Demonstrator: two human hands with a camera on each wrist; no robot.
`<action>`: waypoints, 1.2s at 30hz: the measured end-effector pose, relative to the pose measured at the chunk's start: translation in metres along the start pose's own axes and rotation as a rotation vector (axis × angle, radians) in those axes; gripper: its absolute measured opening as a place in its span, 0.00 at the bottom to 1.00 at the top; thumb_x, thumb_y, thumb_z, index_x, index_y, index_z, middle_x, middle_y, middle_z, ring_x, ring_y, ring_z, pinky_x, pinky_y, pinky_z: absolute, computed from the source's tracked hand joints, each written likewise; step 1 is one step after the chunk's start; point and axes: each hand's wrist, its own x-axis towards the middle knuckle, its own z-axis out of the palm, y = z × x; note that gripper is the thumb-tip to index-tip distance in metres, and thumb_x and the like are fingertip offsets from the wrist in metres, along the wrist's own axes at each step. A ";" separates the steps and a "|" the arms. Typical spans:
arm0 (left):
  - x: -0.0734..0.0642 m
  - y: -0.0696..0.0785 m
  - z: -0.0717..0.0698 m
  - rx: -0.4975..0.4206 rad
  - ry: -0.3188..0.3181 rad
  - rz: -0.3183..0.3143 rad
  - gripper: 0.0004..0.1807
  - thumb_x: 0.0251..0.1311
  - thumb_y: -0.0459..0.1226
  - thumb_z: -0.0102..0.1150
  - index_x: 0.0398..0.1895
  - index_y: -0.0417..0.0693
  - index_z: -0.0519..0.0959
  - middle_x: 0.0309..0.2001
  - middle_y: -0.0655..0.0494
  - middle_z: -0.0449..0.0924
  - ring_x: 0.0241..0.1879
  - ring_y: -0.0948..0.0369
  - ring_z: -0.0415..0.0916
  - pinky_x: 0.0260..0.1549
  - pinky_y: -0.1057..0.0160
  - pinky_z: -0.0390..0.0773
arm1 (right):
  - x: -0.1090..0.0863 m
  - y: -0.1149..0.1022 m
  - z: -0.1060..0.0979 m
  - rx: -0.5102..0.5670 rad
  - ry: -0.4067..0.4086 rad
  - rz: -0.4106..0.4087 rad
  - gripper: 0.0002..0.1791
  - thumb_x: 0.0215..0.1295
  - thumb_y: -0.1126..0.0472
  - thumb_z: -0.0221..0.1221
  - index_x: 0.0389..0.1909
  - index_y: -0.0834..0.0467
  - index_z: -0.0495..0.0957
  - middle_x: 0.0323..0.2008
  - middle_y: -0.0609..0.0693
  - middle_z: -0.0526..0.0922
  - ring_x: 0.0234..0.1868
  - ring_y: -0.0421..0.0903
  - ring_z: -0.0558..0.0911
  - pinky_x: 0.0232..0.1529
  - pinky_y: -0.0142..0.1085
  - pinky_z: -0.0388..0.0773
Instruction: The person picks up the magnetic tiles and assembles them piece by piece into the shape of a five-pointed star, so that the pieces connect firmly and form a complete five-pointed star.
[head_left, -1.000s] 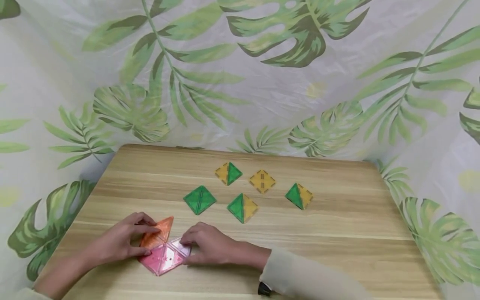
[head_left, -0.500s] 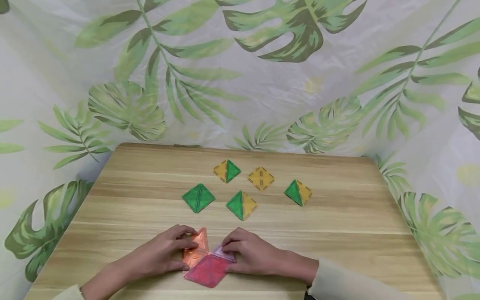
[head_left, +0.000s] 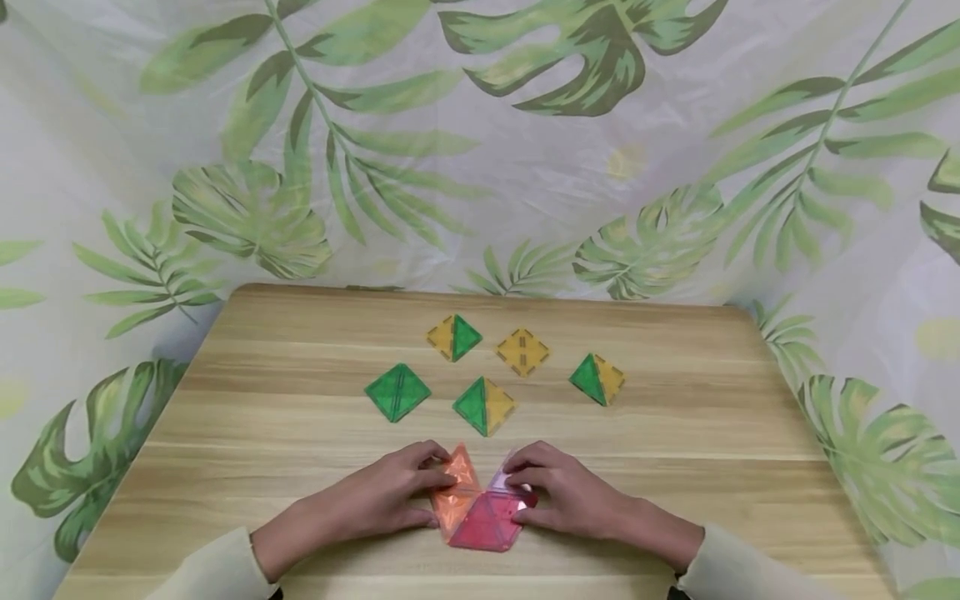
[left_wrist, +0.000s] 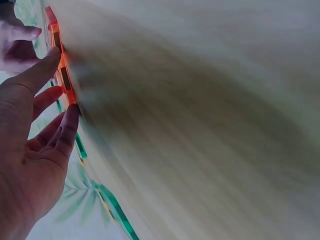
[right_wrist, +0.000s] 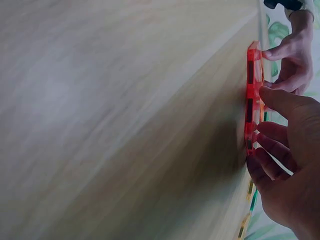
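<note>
Near the table's front, translucent triangular magnetic tiles are joined edge to edge in a fan with a notch facing away. My left hand (head_left: 390, 492) grips its left side by the orange tiles (head_left: 456, 503), fingertips on the far edge and thumb on the near one. On the other side my right hand (head_left: 573, 492) holds the lilac tile (head_left: 500, 478) and the pink-red tiles (head_left: 478, 530), covering part of them. In the left wrist view an orange tile edge (left_wrist: 65, 77) shows at the fingertips; in the right wrist view, a red tile edge (right_wrist: 250, 102).
Beyond the hands lie several diamonds made of paired triangles: an all-green one (head_left: 397, 392), an all-yellow one (head_left: 522, 352), and green-and-yellow ones (head_left: 483, 406) at the middle, back and right (head_left: 597, 379). A leaf-print cloth (head_left: 405, 167) hangs behind the wooden table (head_left: 675, 467).
Both hands have carried the joined tiles rightward across the table, in front of the diamonds, and turned them counterclockwise. The notch now faces away. The diamonds have stayed put.
</note>
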 end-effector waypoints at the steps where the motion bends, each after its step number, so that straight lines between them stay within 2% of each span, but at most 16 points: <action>1: 0.003 0.001 0.001 -0.003 -0.005 0.000 0.25 0.63 0.50 0.76 0.58 0.48 0.87 0.59 0.49 0.78 0.55 0.58 0.79 0.54 0.58 0.84 | -0.002 0.002 -0.001 -0.002 0.008 0.002 0.20 0.62 0.52 0.77 0.49 0.59 0.89 0.57 0.48 0.82 0.62 0.43 0.79 0.62 0.37 0.81; 6: 0.014 0.005 0.001 0.021 -0.028 -0.024 0.22 0.65 0.49 0.74 0.57 0.48 0.87 0.57 0.51 0.78 0.54 0.61 0.77 0.54 0.61 0.83 | -0.009 0.008 -0.004 -0.009 0.031 -0.013 0.20 0.62 0.52 0.77 0.51 0.59 0.88 0.58 0.48 0.83 0.63 0.45 0.79 0.63 0.41 0.81; 10: 0.018 0.011 0.000 0.038 -0.030 -0.053 0.22 0.63 0.49 0.75 0.55 0.47 0.88 0.57 0.50 0.79 0.55 0.58 0.78 0.55 0.59 0.83 | -0.011 0.010 -0.006 0.007 0.021 -0.014 0.20 0.63 0.52 0.77 0.51 0.58 0.88 0.59 0.48 0.82 0.64 0.45 0.79 0.63 0.41 0.81; 17: 0.022 0.018 0.001 0.050 -0.054 -0.096 0.24 0.64 0.50 0.74 0.57 0.46 0.87 0.62 0.46 0.79 0.62 0.53 0.77 0.59 0.55 0.83 | -0.015 0.010 -0.011 0.008 -0.003 -0.013 0.21 0.62 0.50 0.77 0.51 0.57 0.89 0.59 0.48 0.82 0.63 0.45 0.78 0.63 0.41 0.81; 26: 0.031 0.024 0.006 0.059 -0.108 -0.062 0.25 0.67 0.53 0.71 0.60 0.48 0.86 0.69 0.44 0.76 0.66 0.53 0.76 0.63 0.55 0.80 | -0.034 0.010 -0.020 0.003 -0.059 -0.062 0.20 0.67 0.49 0.73 0.53 0.56 0.88 0.59 0.47 0.83 0.61 0.43 0.79 0.61 0.40 0.82; 32: 0.046 0.026 0.009 0.056 -0.155 -0.047 0.25 0.70 0.52 0.68 0.63 0.48 0.85 0.72 0.47 0.74 0.70 0.54 0.73 0.66 0.56 0.78 | -0.040 0.011 -0.024 0.030 -0.095 -0.055 0.19 0.66 0.50 0.74 0.54 0.54 0.88 0.60 0.46 0.82 0.60 0.42 0.79 0.61 0.39 0.82; 36: 0.054 0.024 0.010 0.059 -0.168 -0.045 0.26 0.70 0.52 0.68 0.64 0.47 0.84 0.73 0.48 0.73 0.71 0.53 0.73 0.68 0.55 0.76 | -0.042 0.012 -0.025 0.017 -0.088 -0.087 0.19 0.66 0.49 0.74 0.54 0.53 0.88 0.60 0.47 0.81 0.61 0.43 0.79 0.62 0.40 0.82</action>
